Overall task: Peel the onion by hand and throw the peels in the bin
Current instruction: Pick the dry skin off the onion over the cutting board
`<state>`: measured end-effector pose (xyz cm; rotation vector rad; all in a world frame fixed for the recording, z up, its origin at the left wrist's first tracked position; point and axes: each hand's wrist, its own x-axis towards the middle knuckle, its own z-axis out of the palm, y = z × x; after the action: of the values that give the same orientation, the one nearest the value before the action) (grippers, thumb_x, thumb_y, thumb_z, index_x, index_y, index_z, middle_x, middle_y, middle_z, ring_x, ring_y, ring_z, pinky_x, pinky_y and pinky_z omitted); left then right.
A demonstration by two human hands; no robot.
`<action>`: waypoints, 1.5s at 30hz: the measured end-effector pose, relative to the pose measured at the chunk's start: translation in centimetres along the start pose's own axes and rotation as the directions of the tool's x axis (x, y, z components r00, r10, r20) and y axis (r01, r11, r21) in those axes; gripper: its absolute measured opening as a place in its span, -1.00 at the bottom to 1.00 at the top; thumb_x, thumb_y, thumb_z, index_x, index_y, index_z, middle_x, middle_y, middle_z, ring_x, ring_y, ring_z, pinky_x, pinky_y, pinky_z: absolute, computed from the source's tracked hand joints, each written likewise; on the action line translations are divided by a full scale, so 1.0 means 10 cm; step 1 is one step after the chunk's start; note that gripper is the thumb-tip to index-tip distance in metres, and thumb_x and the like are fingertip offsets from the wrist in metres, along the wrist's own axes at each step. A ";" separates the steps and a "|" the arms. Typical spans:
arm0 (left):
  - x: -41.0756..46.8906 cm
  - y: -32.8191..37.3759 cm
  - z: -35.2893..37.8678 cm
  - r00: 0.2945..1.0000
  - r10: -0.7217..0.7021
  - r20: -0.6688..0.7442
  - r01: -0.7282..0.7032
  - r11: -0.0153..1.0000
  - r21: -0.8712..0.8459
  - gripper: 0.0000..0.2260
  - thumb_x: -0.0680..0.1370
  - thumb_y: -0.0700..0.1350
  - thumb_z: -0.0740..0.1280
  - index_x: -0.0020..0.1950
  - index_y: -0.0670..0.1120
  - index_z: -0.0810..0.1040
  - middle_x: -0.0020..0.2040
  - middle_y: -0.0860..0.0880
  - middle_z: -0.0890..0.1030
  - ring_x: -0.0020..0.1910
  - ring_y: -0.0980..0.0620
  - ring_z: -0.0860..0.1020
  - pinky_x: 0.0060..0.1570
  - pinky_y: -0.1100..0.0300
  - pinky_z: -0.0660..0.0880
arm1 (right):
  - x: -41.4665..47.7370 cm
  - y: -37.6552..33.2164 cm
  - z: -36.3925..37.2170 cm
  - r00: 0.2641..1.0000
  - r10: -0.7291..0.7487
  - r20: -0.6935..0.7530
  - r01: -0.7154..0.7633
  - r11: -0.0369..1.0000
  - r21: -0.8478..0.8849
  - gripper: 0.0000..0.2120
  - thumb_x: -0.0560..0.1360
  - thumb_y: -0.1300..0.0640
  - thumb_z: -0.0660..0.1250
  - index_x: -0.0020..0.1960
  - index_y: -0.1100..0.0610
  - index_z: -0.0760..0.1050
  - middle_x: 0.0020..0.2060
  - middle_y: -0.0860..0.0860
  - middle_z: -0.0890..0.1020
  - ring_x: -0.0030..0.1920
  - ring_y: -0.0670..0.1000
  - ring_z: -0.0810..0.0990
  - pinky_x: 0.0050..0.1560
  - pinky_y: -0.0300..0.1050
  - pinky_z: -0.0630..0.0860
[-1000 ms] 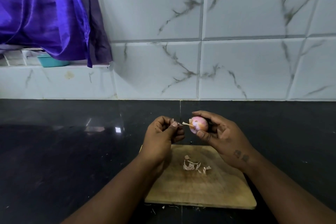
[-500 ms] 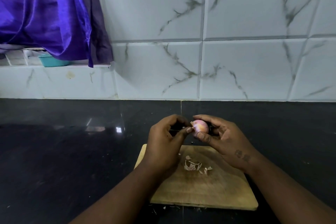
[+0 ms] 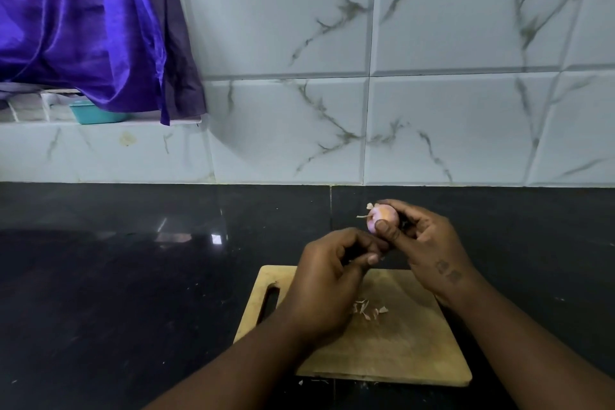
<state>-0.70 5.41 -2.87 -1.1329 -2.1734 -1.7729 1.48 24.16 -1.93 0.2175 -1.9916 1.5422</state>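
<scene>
Small onion held above the chopping board

A wall of white marble-veined tiles fills the upper half of the view. Below it runs a glossy black countertop. A purple cloth hangs at the upper left and drapes over a tiled ledge, where a teal tub shows just under its hem.

A wooden chopping board lies flat on the countertop near the front edge, its handle slot towards the left. Both forearms reach in over it from below.

The right hand is raised above the far edge of the board. Its thumb and fingers are curled round the onion, with the thumb pressed on the near side. The left hand sits just beside it, lower and to the left, over the board's far left corner. Its fingers are curled in with the thumb tip against them, and I cannot tell whether anything is pinched between them.

The onion is pale pink and mostly bare, clear of the board, with a dry wisp sticking out on its left side. A small heap of peels lies on the board near the middle, just right of the left wrist, and a few crumbs sit on the countertop at the board's front edge
</scene>
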 end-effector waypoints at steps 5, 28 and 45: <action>0.03 -0.07 -0.06 0.993 -0.018 -0.117 0.033 0.992 0.126 -0.77 0.74 -0.05 0.27 -0.06 0.03 0.64 -0.16 0.01 0.66 -0.15 0.02 0.65 -0.16 -0.18 0.65 | -0.02 0.06 0.03 0.998 0.001 0.070 0.002 0.999 -0.048 -0.66 0.42 0.10 0.55 0.19 0.01 0.66 0.05 -0.12 0.76 0.05 -0.08 0.73 0.06 -0.17 0.67; 0.04 -0.06 -0.13 0.995 0.088 -0.041 -0.060 0.893 0.446 -0.73 0.62 -0.01 0.22 -0.23 -0.04 0.54 -0.33 0.00 0.55 -0.32 0.01 0.52 -0.31 -0.10 0.46 | -0.11 -0.03 0.08 0.977 -0.113 0.183 0.153 0.963 -0.223 -0.48 0.34 0.19 0.66 0.24 -0.06 0.64 0.08 -0.18 0.73 0.09 -0.18 0.70 0.09 -0.24 0.65; -0.05 0.04 -0.04 0.975 -0.021 0.220 -0.044 0.957 0.285 -0.68 0.67 -0.13 0.24 -0.29 0.09 0.45 -0.32 0.09 0.51 -0.33 0.07 0.48 -0.26 0.07 0.42 | 0.04 0.07 -0.01 0.997 -0.081 -0.017 0.079 0.993 -0.089 -0.51 0.36 0.30 0.62 0.26 0.11 0.65 0.04 -0.09 0.79 0.08 -0.13 0.75 0.14 -0.24 0.65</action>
<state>-0.23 4.82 -2.73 -1.3161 -2.4413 -1.3173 0.90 24.57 -2.32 0.2419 -2.0046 1.3982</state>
